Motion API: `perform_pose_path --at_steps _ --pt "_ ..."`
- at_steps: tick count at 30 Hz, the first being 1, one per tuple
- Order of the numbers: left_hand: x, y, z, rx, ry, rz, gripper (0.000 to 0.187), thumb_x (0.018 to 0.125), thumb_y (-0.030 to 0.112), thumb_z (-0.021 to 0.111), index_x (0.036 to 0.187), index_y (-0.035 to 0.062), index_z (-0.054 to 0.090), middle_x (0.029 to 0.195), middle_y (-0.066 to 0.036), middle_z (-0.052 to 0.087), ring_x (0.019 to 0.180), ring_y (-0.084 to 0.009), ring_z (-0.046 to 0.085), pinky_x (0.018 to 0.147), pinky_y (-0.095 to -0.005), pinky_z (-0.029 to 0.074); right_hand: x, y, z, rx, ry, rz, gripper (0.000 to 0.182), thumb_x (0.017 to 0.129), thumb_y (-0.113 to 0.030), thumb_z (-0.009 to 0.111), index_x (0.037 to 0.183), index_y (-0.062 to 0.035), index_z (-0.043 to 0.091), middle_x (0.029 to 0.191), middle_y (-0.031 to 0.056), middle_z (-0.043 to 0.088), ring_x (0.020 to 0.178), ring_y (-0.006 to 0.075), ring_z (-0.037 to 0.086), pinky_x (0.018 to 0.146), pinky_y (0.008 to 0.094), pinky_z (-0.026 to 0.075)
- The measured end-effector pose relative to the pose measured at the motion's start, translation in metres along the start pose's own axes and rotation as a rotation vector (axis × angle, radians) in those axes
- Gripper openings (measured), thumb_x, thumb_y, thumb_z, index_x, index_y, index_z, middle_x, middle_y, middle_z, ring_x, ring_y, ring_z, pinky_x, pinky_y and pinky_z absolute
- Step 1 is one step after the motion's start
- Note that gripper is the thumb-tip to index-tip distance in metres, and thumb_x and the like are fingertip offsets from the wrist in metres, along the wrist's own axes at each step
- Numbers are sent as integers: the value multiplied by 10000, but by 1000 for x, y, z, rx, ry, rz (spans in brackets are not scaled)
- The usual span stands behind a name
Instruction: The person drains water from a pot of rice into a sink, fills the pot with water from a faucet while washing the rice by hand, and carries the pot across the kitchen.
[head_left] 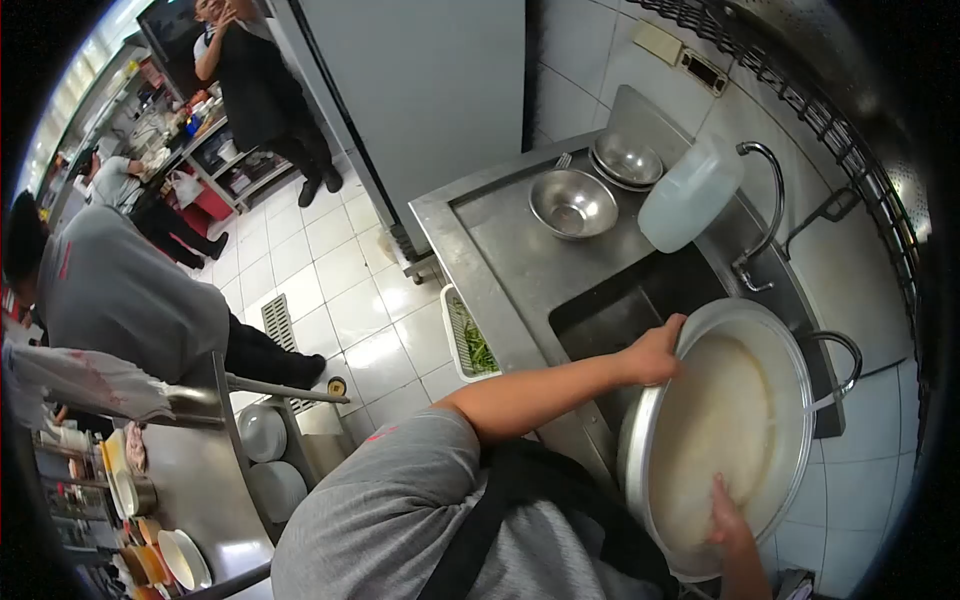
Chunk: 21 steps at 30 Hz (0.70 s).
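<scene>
A large metal pot (pixel 655 470) stands tilted toward me at the sink, with cloudy, pale liquid (pixel 715 420) inside. What lies under the surface cannot be made out. My left hand (pixel 655 350) is closed over the pot's upper left rim. Inside the pot, near its lower edge, my right hand (pixel 728 515) dips into the liquid with a finger stretched out; its other fingers are partly hidden. A curved tap (pixel 850 350) reaches over the right rim, and what looks like a thin stream of water falls from it.
The sink basin (pixel 640 300) lies beyond the pot. On the steel counter (pixel 500 260) are metal bowls (pixel 573 203), a translucent plastic jug (pixel 690 195) and a second tap (pixel 775 200). A white basket (pixel 455 330) of greens sits on the floor. Several co-workers (pixel 130 290) stand at left.
</scene>
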<state>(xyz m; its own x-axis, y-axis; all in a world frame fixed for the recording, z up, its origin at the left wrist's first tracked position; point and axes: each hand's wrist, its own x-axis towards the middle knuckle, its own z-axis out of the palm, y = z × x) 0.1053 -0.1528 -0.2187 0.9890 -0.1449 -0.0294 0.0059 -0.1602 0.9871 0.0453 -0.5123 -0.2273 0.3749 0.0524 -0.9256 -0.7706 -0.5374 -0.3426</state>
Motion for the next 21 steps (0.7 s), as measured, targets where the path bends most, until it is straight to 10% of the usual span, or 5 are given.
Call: perform_pose_path --at_steps 6,9,12,17,21 --pt "9 -7 10 -16 10 -16 785 599 151 664 1272 -24 300 1168 -208 480 1126 -294 447 961 -340 343 26 -34 7 794 -256 -478 790 864 -609 318 1382 -34 160 1446 88 196 1269 300 315 992 570 267" --pt "19 -31 17 -66 38 127 707 604 23 626 1243 -27 326 1154 -140 471 1106 -227 440 977 -327 323 42 -65 -37 692 254 -554 561 892 -484 412 1345 -163 329 1325 107 368 1046 226 477 797 411 457" --pt "8 -3 15 -235 -28 89 717 604 6 598 1258 -30 307 1169 -147 464 1120 -229 438 979 -324 318 111 -79 -105 204 603 -873 425 874 -310 499 1235 -88 468 888 57 581 793 158 515 759 296 428" --pt "3 14 12 -235 -80 5 766 618 6 599 1303 -25 258 1221 -166 427 1132 -239 432 980 -307 313 151 -152 -103 -1051 864 -484 374 824 -339 508 996 -28 623 1012 195 609 928 308 586 861 384 429" --pt "3 11 12 -153 -31 14 785 621 22 606 1316 -30 244 1251 -172 410 1141 -245 428 986 -303 307 154 -175 -46 -1504 513 -522 504 751 -398 574 1108 -43 568 1133 203 529 1065 344 498 924 385 390"
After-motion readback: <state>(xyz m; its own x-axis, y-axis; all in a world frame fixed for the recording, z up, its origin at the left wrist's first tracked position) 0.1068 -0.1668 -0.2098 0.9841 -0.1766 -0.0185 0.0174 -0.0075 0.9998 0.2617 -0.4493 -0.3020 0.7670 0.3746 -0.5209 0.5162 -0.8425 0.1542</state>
